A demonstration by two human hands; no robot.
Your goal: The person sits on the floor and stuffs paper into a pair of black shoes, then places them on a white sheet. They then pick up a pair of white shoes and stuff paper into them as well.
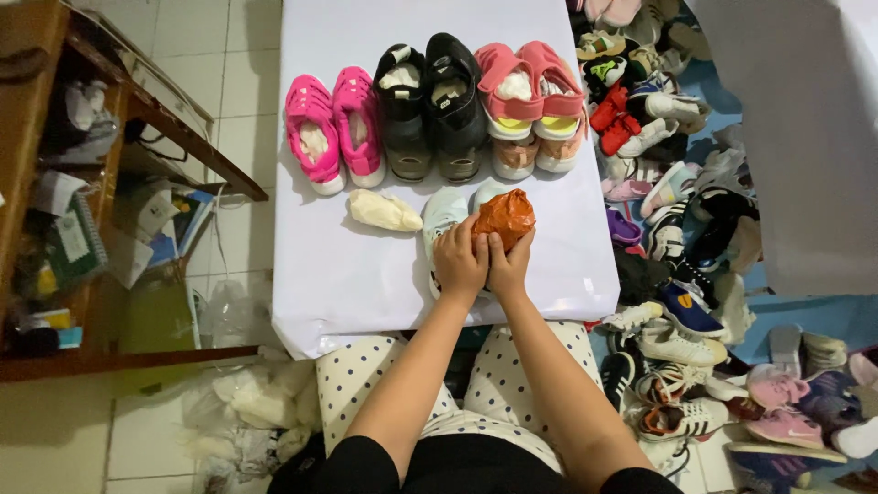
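Both hands press together at frame centre: right hand clenched on an orange wad, crumpled paper or plastic by the look; left hand clamps a pale shoe lying on the white table. Can't tell whether the wad sits inside the shoe mouth or only against it.

Handling, as a judgement: wad looks light, soft, crushable, maybe a bit slick if plastic; pinch it at the bulging top. Shoe looks light with a soft upper; take it by the heel or sides.

White wad lies just left of the shoe. Above, in a row: pink pair, black pair, coral pair. Shoe pile fills the floor at right; shelf at far left.
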